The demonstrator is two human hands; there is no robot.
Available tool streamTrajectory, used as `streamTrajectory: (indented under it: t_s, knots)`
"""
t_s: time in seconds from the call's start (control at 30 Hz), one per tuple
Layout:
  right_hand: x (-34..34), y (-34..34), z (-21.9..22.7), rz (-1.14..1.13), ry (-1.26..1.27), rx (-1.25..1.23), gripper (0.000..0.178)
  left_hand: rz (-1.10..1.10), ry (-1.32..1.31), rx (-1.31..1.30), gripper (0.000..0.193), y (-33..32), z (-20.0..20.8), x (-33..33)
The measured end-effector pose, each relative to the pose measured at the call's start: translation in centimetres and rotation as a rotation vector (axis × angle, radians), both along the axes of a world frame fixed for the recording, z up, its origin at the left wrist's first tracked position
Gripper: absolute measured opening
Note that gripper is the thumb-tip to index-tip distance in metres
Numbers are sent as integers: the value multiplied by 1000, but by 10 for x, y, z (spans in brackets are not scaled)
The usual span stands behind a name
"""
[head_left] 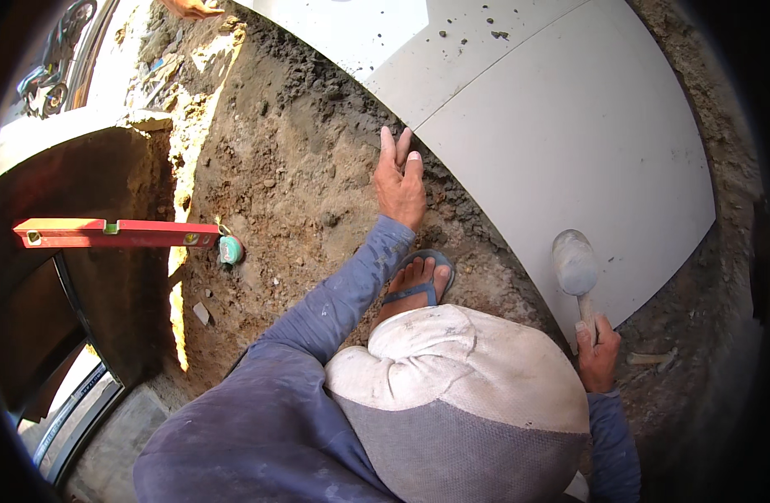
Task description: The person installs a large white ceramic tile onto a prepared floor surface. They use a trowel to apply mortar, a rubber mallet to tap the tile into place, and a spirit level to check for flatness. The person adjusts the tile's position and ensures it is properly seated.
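Observation:
My right hand (599, 356) is wrapped round the handle of a mallet (576, 264). Its rounded, pale grey head lies over the near corner of a large light tile (569, 134); whether it touches the surface, I cannot tell. My left hand (400, 180) reaches forward with its fingers stretched out, the tips at the tile's left edge near a seam between two tiles. Nothing is in that hand. Dark crumbs of mortar are scattered on the farther tile (402, 80).
A red spirit level (121, 233) lies at the left beside a green tape measure (231, 249). Rough soil (293, 193) stretches left of the tiles, around my sandalled foot (418, 281). Another person's hand (192, 8) shows at the top left. A motorcycle (49, 75) stands beyond.

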State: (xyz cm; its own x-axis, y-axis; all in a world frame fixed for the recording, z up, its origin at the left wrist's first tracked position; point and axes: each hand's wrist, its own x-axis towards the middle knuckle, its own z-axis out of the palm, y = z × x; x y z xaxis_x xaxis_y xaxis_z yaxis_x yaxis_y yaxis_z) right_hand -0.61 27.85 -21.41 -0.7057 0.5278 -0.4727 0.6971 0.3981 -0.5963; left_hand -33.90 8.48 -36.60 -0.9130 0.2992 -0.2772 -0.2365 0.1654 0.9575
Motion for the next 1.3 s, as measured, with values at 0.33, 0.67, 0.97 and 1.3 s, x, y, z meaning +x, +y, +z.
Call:
streamTrajectory:
  t_s: [0.33, 0.67, 0.97, 1.3]
  knots:
    - [-10, -4, 5, 86, -110, 118, 22, -64, 39, -17, 71, 5, -12, 14]
    - [15, -39, -16, 485, -266, 243, 23, -45, 62, -29, 73, 8, -5, 17]
    - [7, -24, -2, 182, -107, 90, 23, -300, 785, -509, 76, 31, 20, -11]
    - [-55, 37, -75, -427, 90, 8, 39, -662, 927, -705, 73, 262, -28, -39]
